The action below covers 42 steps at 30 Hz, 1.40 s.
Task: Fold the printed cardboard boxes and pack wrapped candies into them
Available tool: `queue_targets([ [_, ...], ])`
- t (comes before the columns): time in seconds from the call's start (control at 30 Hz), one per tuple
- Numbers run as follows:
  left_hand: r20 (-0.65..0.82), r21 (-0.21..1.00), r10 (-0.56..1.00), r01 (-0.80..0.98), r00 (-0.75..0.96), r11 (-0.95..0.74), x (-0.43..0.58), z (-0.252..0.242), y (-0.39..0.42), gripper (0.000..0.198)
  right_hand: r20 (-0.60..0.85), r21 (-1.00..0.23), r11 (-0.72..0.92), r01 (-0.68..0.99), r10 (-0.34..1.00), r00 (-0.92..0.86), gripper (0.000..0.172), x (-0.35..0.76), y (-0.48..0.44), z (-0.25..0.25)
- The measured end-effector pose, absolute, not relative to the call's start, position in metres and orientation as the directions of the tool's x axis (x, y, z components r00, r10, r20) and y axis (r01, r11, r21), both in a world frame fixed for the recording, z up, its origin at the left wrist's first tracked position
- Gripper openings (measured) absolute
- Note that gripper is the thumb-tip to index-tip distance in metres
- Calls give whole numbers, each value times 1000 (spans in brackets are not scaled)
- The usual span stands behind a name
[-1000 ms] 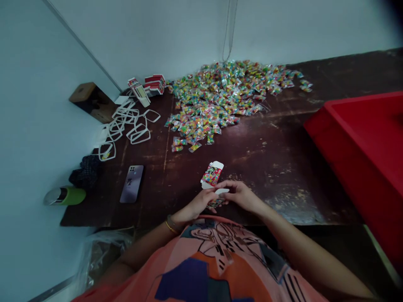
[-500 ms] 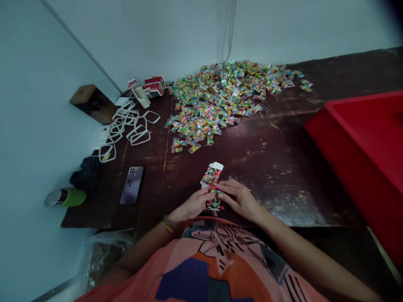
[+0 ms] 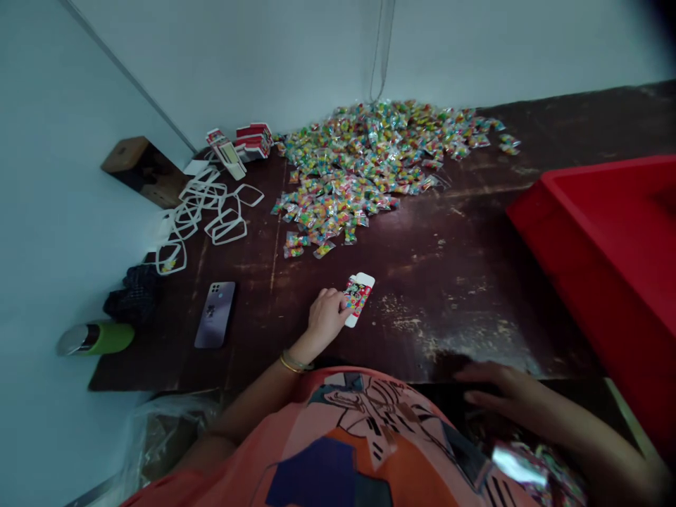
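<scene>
A small printed cardboard box, red and multicoloured with white end flaps, is on the dark table near its front edge. My left hand grips the box's left side, thumb on top and fingers curled. Off to the lower right, my right hand hovers at the table's front edge, slightly blurred. Its fingers are stretched out and the thumb is apart, with nothing visible between them. Below that hand, under table height, is a heap of shiny printed items, partly hidden by my forearm.
Small clear packets of colourful candy are heaped at the back. White loops, red-and-white cartons and a wooden box lie back left. A phone and green bottle are left; a red bin stands right.
My right hand has left the box and moved right and down to the table edge. My left hand stays at the box, which shows less behind the fingers. The view has shifted slightly.
</scene>
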State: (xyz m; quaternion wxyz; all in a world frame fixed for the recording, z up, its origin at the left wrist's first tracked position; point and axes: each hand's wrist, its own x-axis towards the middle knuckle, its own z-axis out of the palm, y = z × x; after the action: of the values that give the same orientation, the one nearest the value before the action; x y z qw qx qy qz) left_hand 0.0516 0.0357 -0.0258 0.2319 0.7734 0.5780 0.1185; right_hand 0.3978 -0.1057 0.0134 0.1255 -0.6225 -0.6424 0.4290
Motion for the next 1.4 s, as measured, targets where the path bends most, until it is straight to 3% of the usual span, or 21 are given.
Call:
queue_targets([
  [0.07, -66, 501, 949, 833, 309, -236, 53, -28, 32, 15, -297, -769, -27, 639, 900, -319, 25, 364, -82, 6],
  [0.13, -36, 506, 963, 835, 268, -214, 52, -28, 27, 18, -137, -796, 99, 597, 932, -336, 25, 322, -45, -3],
  [0.23, -31, 480, 968, 853, 248, -203, 49, -28, 19, 38, 68, -688, 209, 695, 972, -226, 36, 261, 6, -20],
  [0.33, -65, 435, 963, 876, 262, -209, 47, -33, 10, 49, 107, -551, 193, 812, 981, -160, 52, 221, 34, -38],
  [0.43, -89, 449, 968, 877, 234, -171, 48, -34, 6, 60, 100, -560, 167, 812, 986, -134, 42, 210, 43, -44],
  [0.5, -81, 519, 973, 843, 218, -145, 49, -30, 8, 71, 148, -605, 215, 766, 976, -157, 28, 214, 42, -34],
  [0.57, -45, 665, 971, 732, 235, -146, 50, -21, 11, 76, 245, -621, 370, 691, 929, -278, 14, 219, 38, -14],
  [0.63, -84, 856, 941, 506, 328, -100, 51, -11, 14, 61, 338, -582, 548, 600, 835, -434, 6, 225, 29, 9],
  [0.7, -233, 957, 843, 267, 485, 112, 54, -2, 14, 32, 357, -549, 625, 555, 776, -520, 6, 229, 20, 29],
  [0.77, -378, 920, 703, 158, 602, 360, 58, 8, 12, 8, 307, -575, 582, 575, 805, -508, 11, 234, 13, 41],
  [0.8, -418, 890, 662, 135, 622, 435, 61, 12, 10, 7, 262, -609, 539, 582, 829, -493, 15, 237, 11, 44],
  [0.87, -441, 853, 596, 107, 671, 511, 66, 21, 7, 13, 159, -716, 453, 531, 846, -509, 15, 247, 12, 48],
  [1.0, -401, 812, 403, 115, 822, 573, 72, 22, 1, 28, -2, -954, 207, 218, 720, -694, 23, 268, 16, 48],
  [1.13, -371, 912, 725, 83, 581, 401, 77, -2, -13, 31, -71, -990, 16, 142, 808, -585, 22, 269, 4, 32],
  [1.27, -334, 942, 865, 94, 375, 323, 73, -17, -25, 30, -174, -983, -139, 118, 909, -378, 17, 256, -25, 6],
  [1.4, -279, 960, 926, 107, 253, 260, 61, -11, -31, 40, -338, -899, -402, -173, 889, -309, 25, 253, -46, -9],
])
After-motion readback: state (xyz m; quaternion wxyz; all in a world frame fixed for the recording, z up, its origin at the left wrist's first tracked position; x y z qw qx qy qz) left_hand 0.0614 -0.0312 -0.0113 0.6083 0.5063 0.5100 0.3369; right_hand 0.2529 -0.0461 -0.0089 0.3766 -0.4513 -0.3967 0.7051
